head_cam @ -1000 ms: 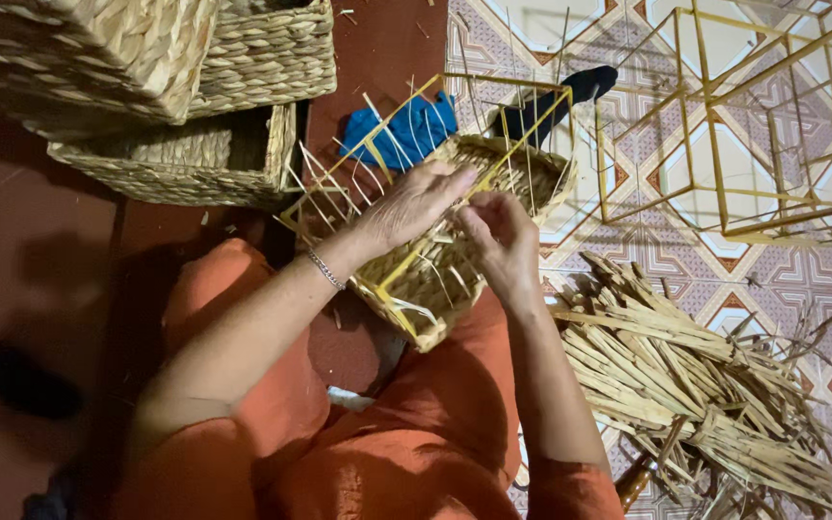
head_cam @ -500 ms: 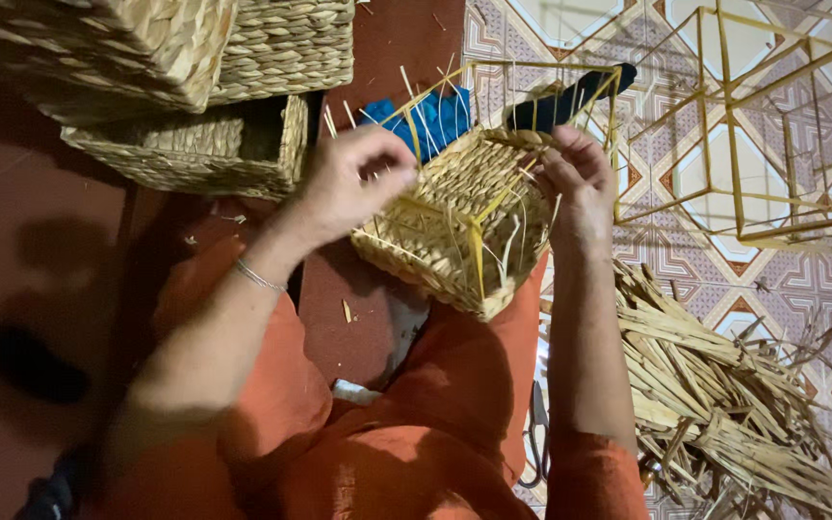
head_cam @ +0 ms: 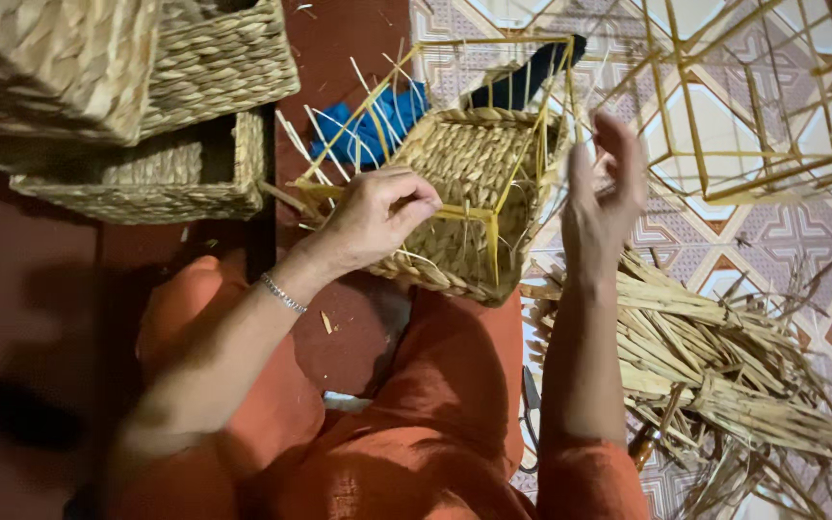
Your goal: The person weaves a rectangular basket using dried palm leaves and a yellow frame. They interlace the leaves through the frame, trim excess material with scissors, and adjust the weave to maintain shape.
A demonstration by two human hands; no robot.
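Observation:
A half-woven straw basket (head_cam: 469,173) on a yellow metal frame rests tilted on my lap, loose straw ends sticking out at its left side. My left hand (head_cam: 377,214), a thin bracelet on its wrist, is closed on the basket's left edge and frame bar. My right hand (head_cam: 601,197) hovers just right of the basket with fingers spread and nothing in it. I sit on the floor in orange clothing.
Finished woven baskets (head_cam: 146,116) are stacked at the upper left. A heap of dry straw strips (head_cam: 715,376) lies on the patterned tile floor at my right. Empty yellow wire frames (head_cam: 753,106) stand at the upper right. Blue cloth (head_cam: 368,130) lies behind the basket.
The basket has been turned on my lap, now showing its woven side. My right hand has let go of the basket's far edge and opened beside it; my left hand has dropped to the left rim.

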